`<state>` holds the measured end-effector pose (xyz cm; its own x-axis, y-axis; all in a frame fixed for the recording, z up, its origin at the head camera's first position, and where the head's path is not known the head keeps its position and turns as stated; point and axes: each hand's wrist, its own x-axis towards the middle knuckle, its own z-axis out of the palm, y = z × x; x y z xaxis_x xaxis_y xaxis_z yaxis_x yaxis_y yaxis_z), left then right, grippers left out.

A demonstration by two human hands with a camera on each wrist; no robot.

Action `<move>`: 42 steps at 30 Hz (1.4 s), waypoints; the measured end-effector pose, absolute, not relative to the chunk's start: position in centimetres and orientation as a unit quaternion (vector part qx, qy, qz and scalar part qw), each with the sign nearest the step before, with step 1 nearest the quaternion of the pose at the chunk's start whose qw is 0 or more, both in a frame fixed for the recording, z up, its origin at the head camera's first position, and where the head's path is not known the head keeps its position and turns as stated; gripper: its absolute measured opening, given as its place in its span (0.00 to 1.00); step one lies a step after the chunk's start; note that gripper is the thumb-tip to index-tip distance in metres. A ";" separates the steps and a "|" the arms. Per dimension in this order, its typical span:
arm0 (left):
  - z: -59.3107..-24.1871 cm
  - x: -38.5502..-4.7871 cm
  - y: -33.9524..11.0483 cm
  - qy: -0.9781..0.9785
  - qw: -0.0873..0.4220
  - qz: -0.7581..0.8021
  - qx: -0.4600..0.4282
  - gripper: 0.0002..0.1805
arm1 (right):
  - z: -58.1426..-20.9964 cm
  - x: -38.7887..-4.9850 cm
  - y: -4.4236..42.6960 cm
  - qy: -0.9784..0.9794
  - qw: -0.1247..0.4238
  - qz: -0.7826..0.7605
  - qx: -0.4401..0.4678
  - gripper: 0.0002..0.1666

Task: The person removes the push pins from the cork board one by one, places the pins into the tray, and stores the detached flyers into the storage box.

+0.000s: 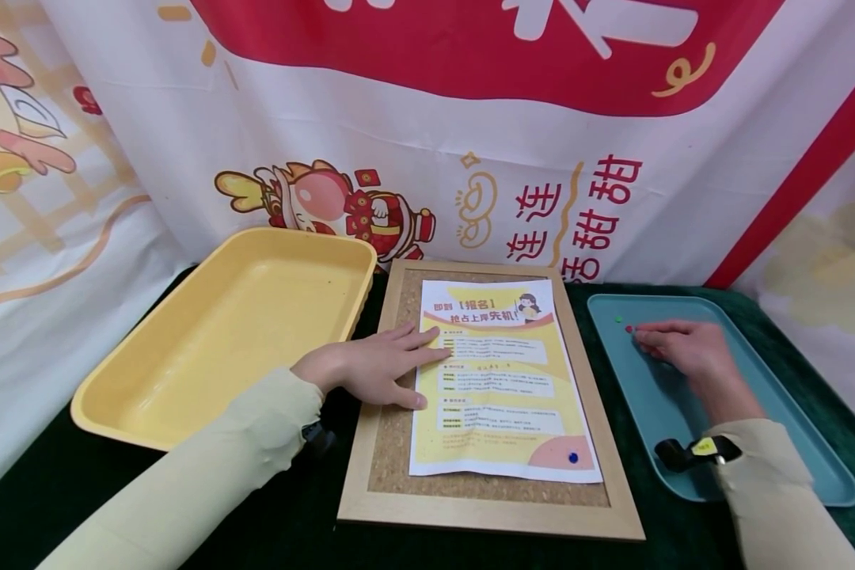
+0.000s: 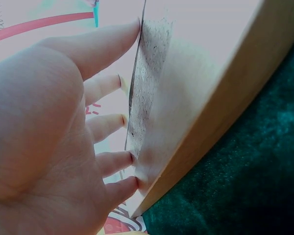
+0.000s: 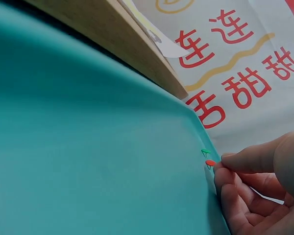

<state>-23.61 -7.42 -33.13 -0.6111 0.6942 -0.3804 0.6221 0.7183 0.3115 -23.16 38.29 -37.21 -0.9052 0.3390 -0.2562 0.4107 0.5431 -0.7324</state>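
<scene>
My left hand (image 1: 378,366) lies with spread fingers on a printed yellow-and-white sheet (image 1: 499,427) and the cork board (image 1: 392,443) under it. A blue pushpin (image 1: 573,457) sits at the sheet's lower right corner. Over the blue-green tray (image 1: 673,419), my right hand (image 1: 684,356) has its thumb and bent fingers at a red pushpin (image 3: 210,163); whether they grip it cannot be told. Just beyond that pin lies a green pushpin (image 3: 206,152). In the left wrist view, the left hand's fingertips (image 2: 123,120) rest near the board's wooden frame (image 2: 196,88).
An unfilled yellow basin (image 1: 221,340) stands left of the board, under the left forearm's side. Dark green cloth (image 1: 313,507) covers the table. A printed white-and-red banner (image 1: 399,119) hangs behind everything. Dark wrist cameras are strapped at both cuffs.
</scene>
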 end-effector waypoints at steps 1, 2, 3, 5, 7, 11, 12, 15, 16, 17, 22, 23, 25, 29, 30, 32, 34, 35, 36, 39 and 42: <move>-33.1 -23.6 -7.4 0.894 0.243 0.074 0.368 0.44 | -37.2 -23.2 38.3 0.877 0.042 -0.427 0.215 0.30; -33.2 -23.6 -7.4 0.894 0.242 0.074 0.369 0.44 | -37.3 -23.2 38.3 0.877 0.042 -0.427 0.217 0.30; -33.2 -23.7 -7.4 0.894 0.242 0.073 0.369 0.44 | -37.3 -23.2 38.3 0.877 0.042 -0.427 0.218 0.30; -33.2 -23.7 -7.4 0.894 0.242 0.073 0.369 0.44 | -37.3 -23.2 38.3 0.877 0.042 -0.425 0.219 0.29; -33.2 -23.7 -7.4 0.894 0.242 0.074 0.369 0.44 | -37.3 -23.2 38.3 0.879 0.042 -0.422 0.219 0.29; -33.2 -23.7 -7.4 0.894 0.241 0.073 0.370 0.44 | -37.3 -23.1 38.2 0.883 0.045 -0.413 0.221 0.29; -33.2 -23.7 -7.4 0.894 0.241 0.073 0.370 0.44 | -37.3 -23.1 38.2 0.884 0.047 -0.410 0.221 0.29; -33.2 -23.7 -7.4 0.895 0.240 0.072 0.369 0.44 | -37.3 -23.1 38.1 0.886 0.052 -0.405 0.220 0.29; -33.1 -23.7 -7.4 0.895 0.240 0.071 0.368 0.44 | -37.3 -23.1 38.1 0.887 0.053 -0.404 0.220 0.29; -33.1 -23.7 -7.4 0.896 0.239 0.071 0.368 0.44 | -37.3 -23.1 38.1 0.887 0.054 -0.403 0.220 0.28; -33.1 -23.7 -7.3 0.896 0.235 0.066 0.370 0.43 | -37.3 -23.1 38.0 0.886 0.055 -0.404 0.220 0.28; -33.1 -23.7 -7.3 0.896 0.235 0.066 0.370 0.43 | -37.3 -23.1 38.0 0.887 0.054 -0.403 0.218 0.28; -33.1 -23.7 -7.3 0.897 0.235 0.065 0.370 0.43 | -37.4 -23.1 38.0 0.889 0.055 -0.401 0.216 0.28; -33.2 -23.7 -7.4 0.897 0.235 0.067 0.368 0.43 | -37.4 -23.0 37.9 0.893 0.053 -0.395 0.210 0.27; -33.2 -23.7 -7.4 0.897 0.235 0.067 0.369 0.43 | -37.4 -23.0 37.9 0.893 0.053 -0.394 0.210 0.27; -33.2 -23.7 -7.4 0.897 0.235 0.066 0.369 0.43 | -37.5 -23.1 37.9 0.894 0.052 -0.393 0.210 0.27; -33.3 -23.7 -7.4 0.897 0.235 0.066 0.369 0.43 | -37.5 -23.1 37.9 0.895 0.051 -0.392 0.209 0.27; -33.3 -23.7 -7.4 0.897 0.235 0.066 0.369 0.43 | -37.5 -23.1 37.9 0.895 0.051 -0.391 0.209 0.27; -33.3 -23.7 -7.4 0.897 0.235 0.066 0.369 0.43 | -37.6 -23.1 37.9 0.895 0.051 -0.390 0.209 0.27; -33.2 -23.6 -7.4 0.897 0.235 0.069 0.368 0.43 | -37.6 -23.2 38.0 0.896 0.051 -0.388 0.209 0.27; -33.2 -23.6 -7.4 0.897 0.236 0.073 0.367 0.43 | -37.6 -23.2 38.0 0.896 0.054 -0.389 0.209 0.27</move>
